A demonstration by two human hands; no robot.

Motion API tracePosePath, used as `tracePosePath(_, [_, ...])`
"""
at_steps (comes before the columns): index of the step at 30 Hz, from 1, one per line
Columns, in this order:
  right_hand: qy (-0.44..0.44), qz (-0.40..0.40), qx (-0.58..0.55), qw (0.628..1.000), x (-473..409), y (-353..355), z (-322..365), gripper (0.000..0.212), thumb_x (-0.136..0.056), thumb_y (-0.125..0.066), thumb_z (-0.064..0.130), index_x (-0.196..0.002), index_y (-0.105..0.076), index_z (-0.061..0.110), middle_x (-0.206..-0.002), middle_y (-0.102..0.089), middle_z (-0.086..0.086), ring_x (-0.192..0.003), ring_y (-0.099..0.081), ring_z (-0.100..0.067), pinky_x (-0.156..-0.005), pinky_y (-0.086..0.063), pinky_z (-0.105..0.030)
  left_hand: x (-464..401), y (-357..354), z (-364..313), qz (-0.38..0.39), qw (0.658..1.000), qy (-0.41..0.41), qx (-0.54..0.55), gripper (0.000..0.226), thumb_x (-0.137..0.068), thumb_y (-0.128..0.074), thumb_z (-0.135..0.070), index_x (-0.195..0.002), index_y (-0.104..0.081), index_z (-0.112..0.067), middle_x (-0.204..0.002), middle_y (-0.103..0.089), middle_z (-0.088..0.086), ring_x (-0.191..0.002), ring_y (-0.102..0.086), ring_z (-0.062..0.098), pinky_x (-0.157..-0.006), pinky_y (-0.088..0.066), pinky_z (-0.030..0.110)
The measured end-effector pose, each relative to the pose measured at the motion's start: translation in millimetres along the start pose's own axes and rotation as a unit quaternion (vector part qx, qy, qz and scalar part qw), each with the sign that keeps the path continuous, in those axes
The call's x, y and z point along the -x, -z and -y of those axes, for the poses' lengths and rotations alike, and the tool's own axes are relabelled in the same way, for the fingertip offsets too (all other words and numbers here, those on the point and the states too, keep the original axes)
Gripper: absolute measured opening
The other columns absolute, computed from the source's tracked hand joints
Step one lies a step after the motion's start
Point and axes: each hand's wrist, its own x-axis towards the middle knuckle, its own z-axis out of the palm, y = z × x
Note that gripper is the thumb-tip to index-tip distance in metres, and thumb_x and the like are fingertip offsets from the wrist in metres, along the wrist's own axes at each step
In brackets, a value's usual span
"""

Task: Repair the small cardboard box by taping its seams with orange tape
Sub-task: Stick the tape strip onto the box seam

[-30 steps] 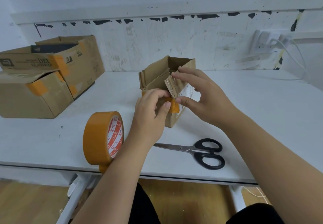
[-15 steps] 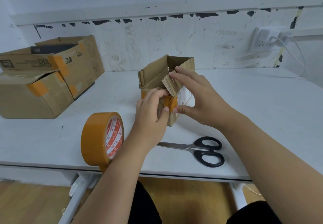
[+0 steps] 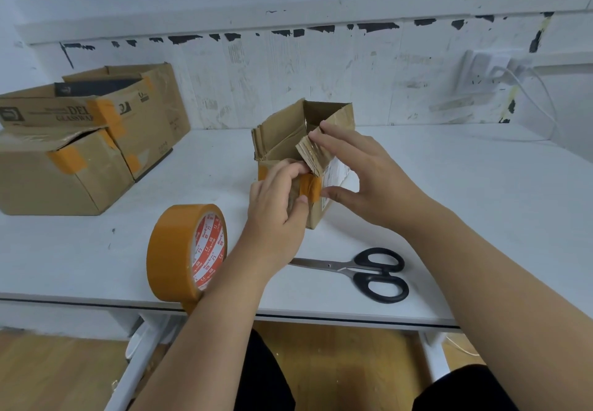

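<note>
Step in hand: pressing a strip of orange tape [image 3: 310, 188] down over the near corner seam of the small cardboard box [image 3: 288, 141], which stands a little above the centre of the frame on the white bench [image 3: 449, 205] with its top flaps open.
Left hand [image 3: 279, 205]: fingers curled against the box's near face, thumb tip on the lower edge of the strip; it presses rather than grips, as far as I can judge.
Right hand [image 3: 359, 176]: fingers spread apart, upper ones resting on the folded flap, thumb against the box's side just right of the strip; it steadies the box.
Doing it well: I would rub the strip from its middle outward to both faces so that it wraps the corner evenly, and keep the right hand firm so the light box does not slide. The strip looks wrinkled, so a slow, flat stroke should help.
Risk: the loose flap may spring up if it is released too soon.
Small box: one.
Tape strips on it: two seen, the second at its left corner.
Tape roll [image 3: 186, 253]: one, on edge at lower left of centre, near the bench's front edge.
Scissors [image 3: 362, 271]: one pair, closed, lying right of the roll.
Larger boxes [image 3: 80, 141]: at least two, far left, patched with orange tape.
Wall socket [image 3: 481, 70]: one, upper right, with a cable plugged in.
</note>
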Motion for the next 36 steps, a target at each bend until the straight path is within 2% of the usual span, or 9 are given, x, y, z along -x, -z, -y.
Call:
tracePosePath(3, [-0.003,0.011,-0.008,1.0,3.6,0.3,-0.7,0.079,-0.082,-0.075,0.024,-0.148,-0.032,0.021,-0.156,-0.029,-0.002,-0.141,-0.03,-0.015,-0.111,-0.016,-0.012,-1.9,-1.7,1.9,-0.014,1.0,-0.012,-0.002,0.033,-0.094,-0.046,-0.032,-0.127,-0.047,-0.028,-0.132,-0.046,-0.012,-0.116,-0.04,0.016,-0.098,-0.042,0.04])
tracePosePath(8, [-0.004,-0.014,-0.008,1.0,1.4,-8.2,-1.6,0.076,-0.081,-0.075,0.03,-0.146,-0.037,0.019,-0.153,-0.034,-0.004,-0.138,-0.036,-0.021,-0.112,-0.025,-0.026,-7.6,-2.5,1.6,-0.048,0.999,-0.019,-0.005,0.028,-0.089,-0.06,-0.026,-0.117,-0.056,-0.022,-0.118,-0.056,-0.006,-0.099,-0.043,0.013,-0.082,-0.04,0.021])
tracePosePath(11, [-0.003,-0.019,-0.008,1.0,1.5,-10.6,-3.2,0.076,-0.082,-0.074,0.032,-0.147,-0.038,0.016,-0.154,-0.034,-0.005,-0.139,-0.036,-0.021,-0.112,-0.027,-0.03,-8.3,-3.3,2.0,-0.051,0.998,-0.021,0.0,0.027,-0.089,-0.061,-0.025,-0.115,-0.057,-0.022,-0.113,-0.054,-0.009,-0.096,-0.042,0.012,-0.08,-0.037,0.016])
tracePosePath(16, [0.007,-0.026,-0.025,0.999,4.4,-11.4,-2.5,0.067,-0.089,-0.064,0.036,-0.146,-0.038,0.015,-0.155,-0.033,-0.007,-0.139,-0.035,-0.02,-0.113,-0.026,-0.03,-7.3,-4.3,5.3,-0.051,0.998,-0.026,0.029,0.03,-0.09,-0.047,-0.033,-0.116,-0.057,-0.022,-0.113,-0.053,-0.01,-0.097,-0.045,0.013,-0.08,-0.04,0.017])
tracePosePath(20, [-0.012,-0.049,-0.027,0.998,2.1,-14.4,-1.2,0.063,-0.089,-0.062,0.038,-0.144,-0.043,0.014,-0.152,-0.037,-0.007,-0.137,-0.038,-0.022,-0.112,-0.028,-0.03,-12.3,-5.0,5.4,-0.068,0.997,-0.031,0.008,0.019,-0.091,-0.055,-0.023,-0.11,-0.058,-0.022,-0.105,-0.052,-0.011,-0.091,-0.043,0.013,-0.076,-0.04,0.02])
tracePosePath(24, [-0.005,-0.043,-0.046,0.998,4.3,-14.1,-1.1,0.062,-0.09,-0.061,0.038,-0.144,-0.042,0.013,-0.154,-0.035,-0.008,-0.139,-0.036,-0.021,-0.113,-0.029,-0.035,-12.6,-5.5,9.3,-0.066,0.996,-0.047,0.036,0.023,-0.09,-0.049,-0.033,-0.109,-0.059,-0.023,-0.105,-0.055,-0.009,-0.09,-0.048,0.015,-0.075,-0.045,0.024])
tracePosePath(29, [-0.008,-0.038,-0.053,0.998,3.6,-14.1,-2.2,0.059,-0.092,-0.057,0.036,-0.145,-0.042,0.013,-0.154,-0.034,-0.008,-0.14,-0.035,-0.021,-0.114,-0.027,-0.036,-15.6,-6.8,9.6,-0.089,0.993,-0.056,0.047,0.012,-0.089,-0.053,-0.031,-0.1,-0.058,-0.029,-0.093,-0.05,-0.024,-0.082,-0.046,0.013,-0.071,-0.043,0.026])
tracePosePath(32, [-0.02,-0.058,-0.071,0.996,4.0,-14.3,0.1,0.055,-0.092,-0.059,0.033,-0.142,-0.045,0.015,-0.152,-0.037,-0.006,-0.139,-0.037,-0.019,-0.113,-0.028,-0.033,-15.4,-8.2,11.0,-0.09,0.993,-0.057,0.052,0.013,-0.089,-0.052,-0.032,-0.1,-0.058,-0.028,-0.095,-0.05,-0.024,-0.084,-0.047,0.014,-0.07,-0.043,0.025])
tracePosePath(36, [-0.045,-0.075,-0.079,0.993,3.3,-16.9,4.5,0.054,-0.091,-0.061,0.032,-0.141,-0.047,0.016,-0.151,-0.039,-0.004,-0.137,-0.038,-0.016,-0.11,-0.031,-0.029,-19.3,-9.7,9.9,-0.099,0.992,-0.061,0.043,0.007,-0.088,-0.053,-0.03,-0.095,-0.055,-0.03,-0.091,-0.051,-0.023,-0.082,-0.049,0.017,-0.07,-0.043,0.031])
